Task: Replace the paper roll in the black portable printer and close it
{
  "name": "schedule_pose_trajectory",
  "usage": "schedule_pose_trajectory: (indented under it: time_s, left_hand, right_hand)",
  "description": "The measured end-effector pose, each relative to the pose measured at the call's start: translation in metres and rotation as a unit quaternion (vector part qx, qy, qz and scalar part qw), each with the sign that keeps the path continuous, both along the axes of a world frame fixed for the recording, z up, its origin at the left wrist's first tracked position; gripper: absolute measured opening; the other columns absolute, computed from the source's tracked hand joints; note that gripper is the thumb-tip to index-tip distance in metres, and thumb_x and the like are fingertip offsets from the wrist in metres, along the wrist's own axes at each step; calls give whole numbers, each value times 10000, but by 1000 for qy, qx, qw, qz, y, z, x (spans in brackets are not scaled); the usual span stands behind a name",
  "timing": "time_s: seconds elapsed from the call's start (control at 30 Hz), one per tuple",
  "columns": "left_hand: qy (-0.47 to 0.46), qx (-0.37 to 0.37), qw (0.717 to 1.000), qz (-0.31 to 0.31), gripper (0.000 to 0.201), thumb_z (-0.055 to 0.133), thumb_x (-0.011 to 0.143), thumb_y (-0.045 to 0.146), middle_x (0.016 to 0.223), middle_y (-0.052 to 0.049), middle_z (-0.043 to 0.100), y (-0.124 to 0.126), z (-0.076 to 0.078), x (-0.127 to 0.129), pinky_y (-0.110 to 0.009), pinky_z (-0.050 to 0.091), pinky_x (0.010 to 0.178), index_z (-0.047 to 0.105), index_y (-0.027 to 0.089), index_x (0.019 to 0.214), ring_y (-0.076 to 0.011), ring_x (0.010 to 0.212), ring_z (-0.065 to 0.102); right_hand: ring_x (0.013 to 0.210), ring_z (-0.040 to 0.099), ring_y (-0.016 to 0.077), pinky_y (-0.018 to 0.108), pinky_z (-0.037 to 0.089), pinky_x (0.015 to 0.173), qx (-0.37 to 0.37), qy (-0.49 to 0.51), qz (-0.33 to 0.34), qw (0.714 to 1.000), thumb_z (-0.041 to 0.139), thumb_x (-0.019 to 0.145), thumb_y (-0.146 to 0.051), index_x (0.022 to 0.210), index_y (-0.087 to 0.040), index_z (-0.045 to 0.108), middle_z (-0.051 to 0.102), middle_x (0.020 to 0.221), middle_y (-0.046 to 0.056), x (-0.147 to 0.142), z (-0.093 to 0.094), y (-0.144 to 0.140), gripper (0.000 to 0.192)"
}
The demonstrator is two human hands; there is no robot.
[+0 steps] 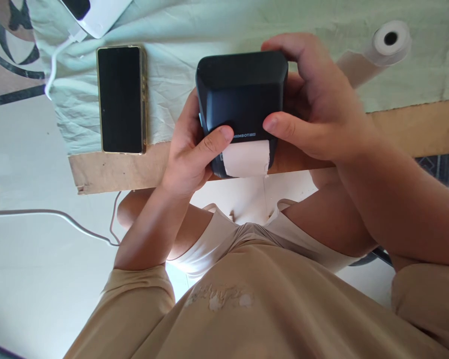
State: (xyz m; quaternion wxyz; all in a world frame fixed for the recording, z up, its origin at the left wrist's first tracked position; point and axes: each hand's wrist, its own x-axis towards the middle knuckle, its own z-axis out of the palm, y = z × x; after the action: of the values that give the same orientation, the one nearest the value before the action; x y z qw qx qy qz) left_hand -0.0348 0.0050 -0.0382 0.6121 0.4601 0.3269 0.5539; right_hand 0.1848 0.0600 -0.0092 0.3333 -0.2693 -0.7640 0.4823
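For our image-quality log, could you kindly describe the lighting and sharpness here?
Head view: floor between the legs bright, almost washed out; head view: right hand slightly soft, lettering on the black device mostly legible.

Left grip (187,152) and right grip (322,109), thumbs (290,128) inward.

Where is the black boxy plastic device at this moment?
In the head view, the black boxy plastic device is at upper centre, held between the left hand and the right hand, right of the dark rectangular smartphone.
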Motion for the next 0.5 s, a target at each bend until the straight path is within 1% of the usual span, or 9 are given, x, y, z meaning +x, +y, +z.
schedule_pose_trajectory:
  time_s: [0.1,0.17,0.2,0.23,0.3,0.33,0.37,0.43,0.5]
  left_hand:
    - [-1,37,999,-9,396,712,899,548,1043,-42,724,4,-13,-2,-317,558,655,699,319,1222,-212,863,710]
    - [13,11,1000,19,489,721,867,623,1113,-40,740,7,-22,-3,-342,594,717,684,327,1253,-237,948,733]
    - [24,-18,999,34,547,756,835,635,1180,-41,739,9,-24,-3,-377,610,793,669,328,1279,-265,1027,737]
    - [26,-27,998,41,636,812,766,666,1179,-37,742,11,-26,-4,-408,619,849,663,331,1286,-297,1092,737]
    - [13,-31,999,41,774,914,618,683,1139,-11,746,12,-23,-4,-469,607,975,666,357,1274,-343,1207,712]
    - [4,-28,999,34,783,936,587,670,1128,-4,747,10,-18,-4,-484,597,1013,675,362,1257,-352,1247,696]
    - [-3,-29,999,30,760,939,601,648,1136,-9,745,8,-12,-3,-492,587,1039,687,347,1252,-356,1279,679]
    - [12,-55,998,23,630,905,738,500,1208,-41,733,2,1,-2,-496,549,1113,693,280,1289,-343,1346,636]
    - [12,-48,998,23,605,896,748,473,1179,-33,751,-1,7,0,-487,547,1120,695,271,1281,-322,1334,634]
  right_hand:
    - [998,615,130,283,507,754,-17,7,-10,1000,686,950,-547,1413,-176,429,549,1370,114,-2,2,-2,646]
    - [1060,621,154,285,517,777,-21,24,-13,999,675,949,-551,1389,-203,448,580,1330,86,-3,3,-4,605]
    - [1089,622,165,286,521,782,-21,33,-10,999,663,949,-563,1384,-212,451,589,1315,73,-4,3,-5,598]
    - [1108,623,174,284,521,774,-18,43,-5,999,648,948,-577,1385,-214,451,596,1295,62,-4,2,-5,602]
    - [1107,628,177,267,508,731,-13,60,5,998,625,948,-585,1391,-210,442,607,1241,43,-4,1,-5,609]
    - [1097,630,171,255,500,713,-13,62,8,998,624,949,-569,1388,-210,441,609,1221,36,-4,1,-5,596]
    - [1087,629,163,245,497,704,-16,61,11,998,628,950,-544,1380,-210,442,609,1208,30,-4,0,-5,575]
    - [1073,624,150,233,494,697,-21,68,14,997,639,946,-510,1353,-204,451,601,1182,24,-4,0,-4,543]
    - [1061,622,145,229,492,685,-28,69,13,997,635,944,-518,1347,-206,455,590,1159,18,-4,1,-5,540]
